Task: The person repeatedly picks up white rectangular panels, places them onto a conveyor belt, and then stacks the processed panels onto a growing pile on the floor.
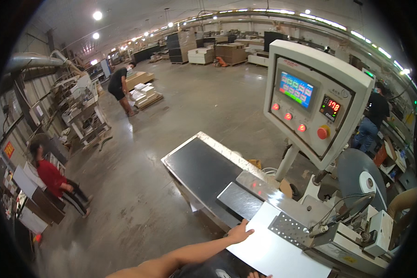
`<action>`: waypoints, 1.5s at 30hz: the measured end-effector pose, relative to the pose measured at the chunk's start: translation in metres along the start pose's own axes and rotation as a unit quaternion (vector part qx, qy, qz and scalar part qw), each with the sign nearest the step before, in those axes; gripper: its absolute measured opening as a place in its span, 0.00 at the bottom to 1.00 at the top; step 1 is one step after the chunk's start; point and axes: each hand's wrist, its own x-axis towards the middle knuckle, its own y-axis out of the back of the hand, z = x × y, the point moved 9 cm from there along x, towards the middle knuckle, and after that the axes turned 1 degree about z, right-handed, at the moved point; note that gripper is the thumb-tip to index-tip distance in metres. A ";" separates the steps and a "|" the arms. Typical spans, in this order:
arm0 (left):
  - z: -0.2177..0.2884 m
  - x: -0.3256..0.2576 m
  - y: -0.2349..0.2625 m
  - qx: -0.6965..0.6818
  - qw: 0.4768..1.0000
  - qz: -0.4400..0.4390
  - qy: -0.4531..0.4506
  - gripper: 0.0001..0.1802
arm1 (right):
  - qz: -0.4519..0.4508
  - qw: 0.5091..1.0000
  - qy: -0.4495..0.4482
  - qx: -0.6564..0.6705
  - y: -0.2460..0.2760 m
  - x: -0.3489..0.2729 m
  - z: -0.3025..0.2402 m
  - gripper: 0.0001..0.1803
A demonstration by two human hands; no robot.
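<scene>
A flat white panel (pixel 268 238) lies on the metal table of a machine, its far end beside a dotted metal plate (pixel 289 229). My left hand (pixel 239 232) grips the panel's left edge, thumb on the top face. At the bottom rim of the view, only the fingertips of my right hand (pixel 258 275) show, closed at the panel's near edge; the rest is cut off. Just beyond the panel is a brushed metal plate (pixel 240 200). To the right of the panel sits the machine head (pixel 352 238) with cables and a white box.
A control box (pixel 317 102) with a lit screen and buttons stands over the machine; behind it is a large grey reel (pixel 362 178). A black conveyor bed (pixel 204 169) stretches away. People work at left (pixel 53 178), far left (pixel 120 85) and right (pixel 375 116). Stacked boards (pixel 146 95) stand on the floor.
</scene>
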 end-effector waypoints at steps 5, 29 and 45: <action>0.031 -0.011 -0.020 0.063 0.996 -0.033 -0.062 0.38 | -0.139 0.982 -0.127 0.011 -0.083 -0.015 0.032 0.53; 0.048 -0.023 -0.034 0.128 0.971 -0.094 -0.177 0.29 | -0.183 0.944 0.196 0.192 0.013 -0.064 -0.129 0.36; 0.030 -0.104 0.053 -0.154 0.856 -0.085 -0.486 0.14 | 0.334 0.916 0.224 0.007 0.165 -0.055 0.144 0.22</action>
